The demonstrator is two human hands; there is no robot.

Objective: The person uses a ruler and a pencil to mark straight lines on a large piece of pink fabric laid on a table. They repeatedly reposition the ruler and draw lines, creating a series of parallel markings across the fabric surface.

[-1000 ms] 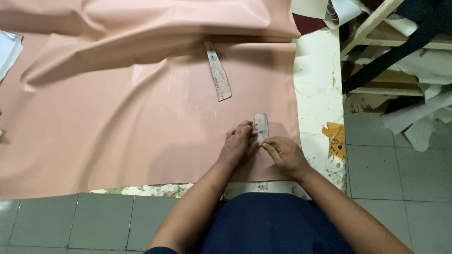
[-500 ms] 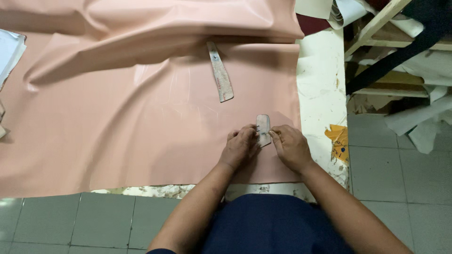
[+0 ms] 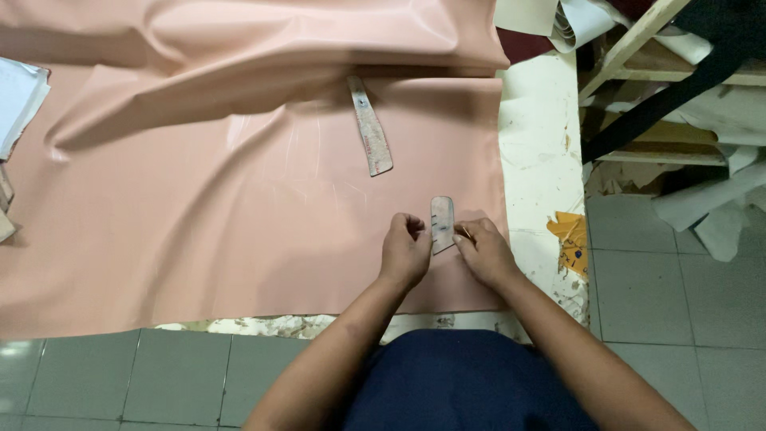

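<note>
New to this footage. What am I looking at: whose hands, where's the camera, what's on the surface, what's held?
There is no machine here: a person works with two bare hands, filmed by one camera worn on their head, looking down.

A large sheet of smooth pink leather-like material covers a worn white worktable. A long narrow curved pattern strip lies flat on the sheet, farther from the person.

The left hand and right hand meet at a short, round-ended pattern piece, each pinching a side near its lower end. Whether it lies flat or is lifted is hard to tell.

At the right are wooden shelves with pale scraps, over a grey tiled floor.
</note>
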